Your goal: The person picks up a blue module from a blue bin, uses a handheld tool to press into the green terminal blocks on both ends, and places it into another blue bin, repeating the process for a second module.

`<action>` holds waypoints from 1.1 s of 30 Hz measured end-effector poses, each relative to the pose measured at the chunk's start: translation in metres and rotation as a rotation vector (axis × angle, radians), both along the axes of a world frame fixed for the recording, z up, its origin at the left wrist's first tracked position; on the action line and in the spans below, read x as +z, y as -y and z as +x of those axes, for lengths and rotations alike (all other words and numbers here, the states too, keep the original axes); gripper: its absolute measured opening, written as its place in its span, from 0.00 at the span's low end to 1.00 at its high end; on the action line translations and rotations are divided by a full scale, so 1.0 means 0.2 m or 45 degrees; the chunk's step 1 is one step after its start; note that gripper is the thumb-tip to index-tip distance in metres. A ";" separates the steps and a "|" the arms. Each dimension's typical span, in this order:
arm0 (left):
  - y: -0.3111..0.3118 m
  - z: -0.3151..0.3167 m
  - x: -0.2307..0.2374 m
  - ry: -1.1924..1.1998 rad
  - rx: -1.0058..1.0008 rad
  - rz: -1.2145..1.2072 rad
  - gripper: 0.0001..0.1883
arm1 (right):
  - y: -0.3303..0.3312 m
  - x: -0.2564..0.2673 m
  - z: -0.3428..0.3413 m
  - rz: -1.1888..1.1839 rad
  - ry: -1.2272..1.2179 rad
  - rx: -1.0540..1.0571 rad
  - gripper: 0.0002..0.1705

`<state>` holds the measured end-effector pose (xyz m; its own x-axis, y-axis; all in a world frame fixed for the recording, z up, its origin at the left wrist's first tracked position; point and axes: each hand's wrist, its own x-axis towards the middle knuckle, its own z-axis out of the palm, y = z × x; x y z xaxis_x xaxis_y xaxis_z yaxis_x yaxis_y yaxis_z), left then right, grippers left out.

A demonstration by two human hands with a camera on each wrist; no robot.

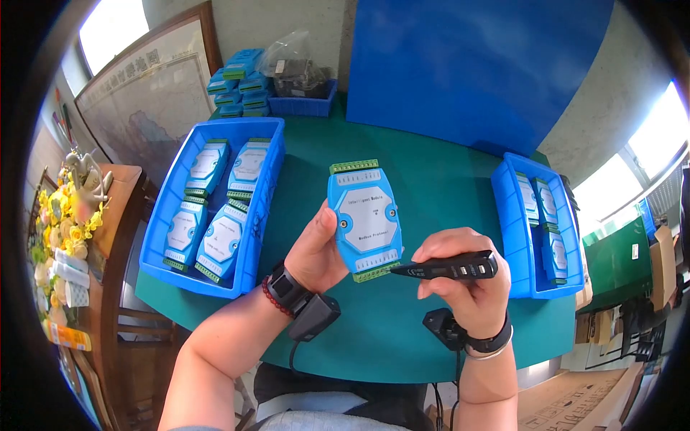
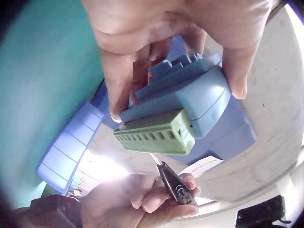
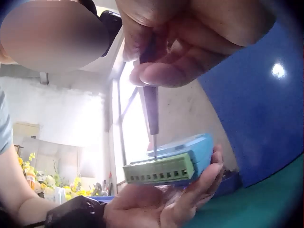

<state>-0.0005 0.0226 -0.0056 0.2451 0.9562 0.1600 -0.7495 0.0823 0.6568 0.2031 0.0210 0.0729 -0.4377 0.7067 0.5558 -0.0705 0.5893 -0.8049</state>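
workshop: screwdriver (image 1: 471, 266), bins (image 1: 267, 194) of modules (image 1: 223, 241)

holding blue module (image 2: 204, 102) from both sides in left grip (image 2: 171, 28), upper middle. showing green terminal block (image 2: 154, 135) on near end, with row of square openings. pinching black pen-like tool (image 2: 175, 184) in right grip (image 2: 130, 199) lower down, aiming thin tip (image 2: 155, 159) up at block's lower edge; can't tell if touching. also showing blue bin (image 2: 71, 147) at left beside green desk (image 2: 42, 85), blue panel (image 2: 230, 135) behind module, dark device (image 2: 56, 211) on right wrist, grey wall (image 2: 278, 104) at far right.
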 end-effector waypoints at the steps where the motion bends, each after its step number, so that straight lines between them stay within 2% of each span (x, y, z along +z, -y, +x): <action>1: 0.00 0.00 0.00 -0.002 -0.010 0.008 0.49 | -0.01 0.01 0.01 0.044 0.051 0.009 0.19; 4: 0.00 0.00 -0.04 -0.002 -0.024 -0.011 0.48 | -0.03 -0.01 0.01 0.221 0.061 0.051 0.19; 7: 0.00 0.01 -0.04 -0.051 -0.003 0.001 0.48 | 0.00 -0.01 0.00 0.052 0.181 -0.143 0.20; 10: 0.01 0.02 -0.02 -0.092 0.031 0.017 0.48 | 0.05 -0.03 -0.05 -0.313 -0.047 -0.273 0.21; 14: 0.00 0.01 -0.03 -0.033 -0.006 0.008 0.48 | 0.01 -0.05 0.00 0.089 0.065 -0.150 0.20; 17: 0.00 0.00 -0.02 0.001 -0.035 -0.002 0.48 | 0.03 -0.05 -0.01 -0.080 -0.305 -0.024 0.18; 20: 0.00 0.00 -0.01 -0.005 -0.045 0.004 0.48 | 0.03 -0.06 -0.02 -0.048 -0.371 0.075 0.16; 21: 0.00 0.00 -0.02 -0.002 -0.049 0.007 0.48 | 0.03 -0.06 -0.02 0.006 -0.245 0.027 0.15; 25: -0.01 -0.01 -0.04 -0.027 -0.065 -0.009 0.47 | 0.00 -0.03 -0.01 0.100 -0.048 0.114 0.13; 28: 0.00 0.00 -0.02 -0.042 -0.077 -0.095 0.47 | -0.05 0.03 0.01 0.404 0.110 0.296 0.12; 31: 0.01 -0.01 0.01 -0.086 -0.114 -0.128 0.47 | -0.05 0.04 0.01 0.305 0.135 0.395 0.11; 33: 0.01 0.00 -0.01 -0.061 -0.171 -0.119 0.47 | -0.04 0.04 0.02 0.128 0.111 0.426 0.11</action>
